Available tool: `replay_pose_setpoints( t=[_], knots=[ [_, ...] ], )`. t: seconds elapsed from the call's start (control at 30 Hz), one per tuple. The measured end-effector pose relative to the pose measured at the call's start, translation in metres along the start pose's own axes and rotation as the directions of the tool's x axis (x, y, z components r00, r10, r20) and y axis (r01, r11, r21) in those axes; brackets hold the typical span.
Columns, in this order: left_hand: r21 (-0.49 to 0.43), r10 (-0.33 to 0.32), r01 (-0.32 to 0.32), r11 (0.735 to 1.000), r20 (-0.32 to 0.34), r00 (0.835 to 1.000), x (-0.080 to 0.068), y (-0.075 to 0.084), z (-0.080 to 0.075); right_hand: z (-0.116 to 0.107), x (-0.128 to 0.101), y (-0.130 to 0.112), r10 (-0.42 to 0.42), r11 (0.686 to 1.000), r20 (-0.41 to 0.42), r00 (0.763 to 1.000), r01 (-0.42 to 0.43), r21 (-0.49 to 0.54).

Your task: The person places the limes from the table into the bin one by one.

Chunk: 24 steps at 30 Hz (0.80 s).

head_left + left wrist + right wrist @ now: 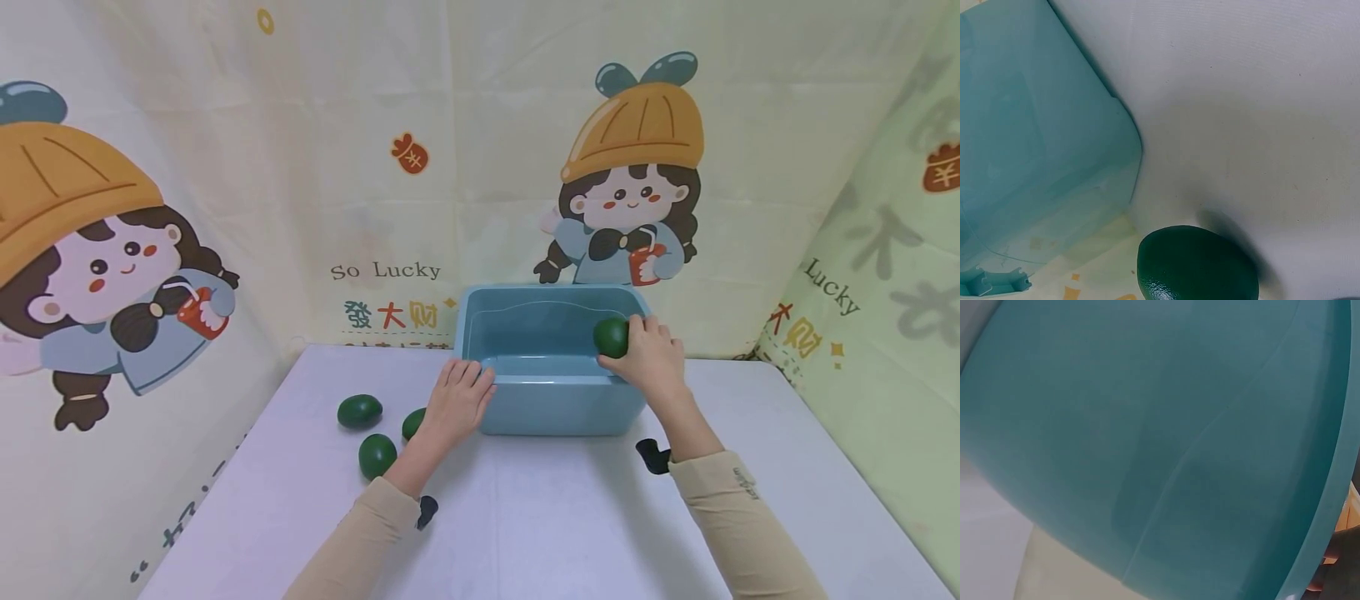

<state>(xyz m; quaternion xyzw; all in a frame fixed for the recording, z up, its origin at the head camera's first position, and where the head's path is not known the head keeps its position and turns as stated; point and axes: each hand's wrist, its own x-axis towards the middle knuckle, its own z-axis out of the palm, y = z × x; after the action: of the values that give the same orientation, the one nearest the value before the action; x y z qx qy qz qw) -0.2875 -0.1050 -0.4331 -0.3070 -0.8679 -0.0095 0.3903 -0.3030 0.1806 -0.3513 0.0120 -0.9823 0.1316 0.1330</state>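
Observation:
Within the right end of a blue plastic bin (558, 408), my right hand (654, 360) holds a dark green, avocado-like fruit (611, 337), thumb below it and fingers behind. My left hand (459, 400) grips the bin's front left corner, with its fingers bent over the rim; its thumb is hidden. Left of that hand, similar fruits lie on the table: one fruit (360, 412) at the back, another fruit (377, 457) nearer, and a third fruit (413, 423) partly covered by the hand. One fruit (1197, 265) also shows in the left wrist view. The bin wall (1147, 425) fills most of the right wrist view.
A white-covered table (540, 517) carries everything. Printed cloth (495, 192) hangs behind and at both sides, close past the bin's back. Small black pieces show beside each wrist, one piece (654, 457) by the right and another piece (427, 511) by the left.

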Motion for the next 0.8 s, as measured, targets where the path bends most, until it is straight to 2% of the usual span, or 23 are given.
replay_pose_setpoints(
  t=[0.43,0.8],
  knots=[
    [-0.008,0.007,-0.007,1.0,-0.01,1.0,0.0006,-0.0001,-0.0017,-0.0012,-0.001,-0.0069,0.002,1.0,0.004,1.0,-0.002,0.028],
    [0.002,-0.011,0.011,1.0,0.032,0.999,0.0004,0.0008,-0.003,-0.0009,-0.0023,-0.0056,0.0,1.0,0.006,1.0,0.0,0.031]
  ],
)
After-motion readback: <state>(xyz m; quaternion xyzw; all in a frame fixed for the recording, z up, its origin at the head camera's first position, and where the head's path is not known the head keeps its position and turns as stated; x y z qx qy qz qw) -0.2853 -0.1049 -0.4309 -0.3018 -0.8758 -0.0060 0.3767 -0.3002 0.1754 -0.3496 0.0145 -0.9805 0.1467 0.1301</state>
